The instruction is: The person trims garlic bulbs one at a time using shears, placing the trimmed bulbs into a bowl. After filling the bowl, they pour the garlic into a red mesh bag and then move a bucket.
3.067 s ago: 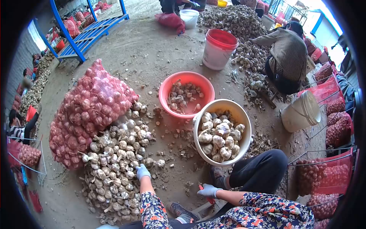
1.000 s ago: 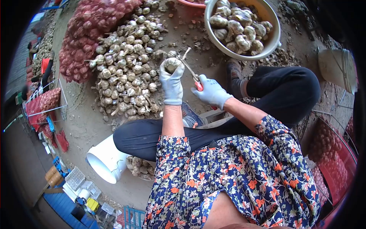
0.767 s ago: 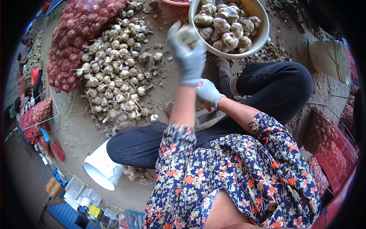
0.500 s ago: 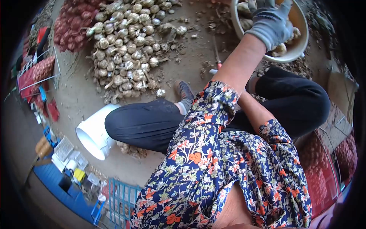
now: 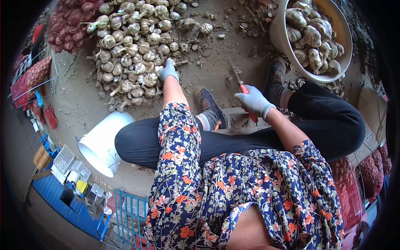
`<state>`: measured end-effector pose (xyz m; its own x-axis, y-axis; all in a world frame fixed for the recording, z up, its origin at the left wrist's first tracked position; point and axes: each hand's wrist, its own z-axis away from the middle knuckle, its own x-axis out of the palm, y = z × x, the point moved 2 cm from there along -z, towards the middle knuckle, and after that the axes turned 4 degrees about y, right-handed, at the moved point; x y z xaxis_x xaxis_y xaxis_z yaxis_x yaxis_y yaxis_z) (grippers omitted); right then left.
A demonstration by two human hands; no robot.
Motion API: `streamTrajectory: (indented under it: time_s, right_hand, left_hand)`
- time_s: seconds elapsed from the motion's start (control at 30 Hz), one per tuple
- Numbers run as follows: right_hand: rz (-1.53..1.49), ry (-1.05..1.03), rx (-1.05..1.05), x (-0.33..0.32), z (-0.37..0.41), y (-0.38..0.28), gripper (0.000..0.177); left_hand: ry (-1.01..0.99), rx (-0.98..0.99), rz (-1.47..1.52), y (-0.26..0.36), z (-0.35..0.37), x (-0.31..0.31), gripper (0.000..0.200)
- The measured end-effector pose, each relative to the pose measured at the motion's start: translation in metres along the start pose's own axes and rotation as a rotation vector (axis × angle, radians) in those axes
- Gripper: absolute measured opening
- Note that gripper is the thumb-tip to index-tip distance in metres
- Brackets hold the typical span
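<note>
My left hand (image 5: 169,71), in a grey-white glove, is at the right edge of a heap of garlic bulbs (image 5: 133,54) on the ground. Its fingertips touch or nearly touch the bulbs; whether they grip one is hidden. In front of my body, my right hand (image 5: 255,102), gloved too, is closed around the red handle of a knife (image 5: 236,73). The blade points forward, away from me. At the upper right stands a cream-coloured basin (image 5: 287,56) with several trimmed garlic bulbs (image 5: 314,39) in it.
A white bucket (image 5: 104,143) lies tipped beside my left knee. Red mesh sacks of garlic (image 5: 73,27) stand at the upper left, others (image 5: 348,183) at the lower right. A wooden piece (image 5: 233,129) lies between my feet. Dry scraps (image 5: 254,29) litter the dirt floor.
My left hand has moved from over the basin, across to the left, to the garlic heap. My right hand, earlier mostly hidden under my left arm, now shows with the knife.
</note>
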<state>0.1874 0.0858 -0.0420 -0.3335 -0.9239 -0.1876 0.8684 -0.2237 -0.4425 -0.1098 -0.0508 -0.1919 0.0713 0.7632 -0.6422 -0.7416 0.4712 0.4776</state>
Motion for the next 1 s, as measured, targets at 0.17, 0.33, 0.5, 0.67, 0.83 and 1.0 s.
streamTrajectory:
  time_s: [0.17,0.33,0.5,0.67,0.83,1.0]
  right_hand:
    - [0.117,-0.085,-0.080,0.011,0.013,-0.020,0.037]
    - [-0.221,-0.229,-0.141,0.017,0.013,-0.036,0.020]
    - [-0.541,-0.357,-0.220,0.014,0.000,-0.055,0.021]
    - [-0.597,-0.244,-0.195,-0.005,0.020,-0.062,0.030]
    - [-0.579,-0.100,-0.346,-0.008,0.004,-0.043,0.025]
    - [-0.724,0.077,-0.337,-0.004,-0.026,-0.037,0.022]
  left_hand:
    - [-0.634,-0.030,0.524,0.023,0.042,-0.003,0.011]
    - [-0.843,0.167,0.686,0.034,0.131,-0.013,0.019]
    - [-0.876,0.407,0.682,0.029,0.178,-0.018,0.026]
    - [-0.873,0.582,0.395,0.039,0.220,-0.032,0.028]
    - [-0.903,0.462,0.586,0.030,0.205,-0.020,0.034]
    - [-1.039,0.581,0.388,0.036,0.213,-0.045,0.046]
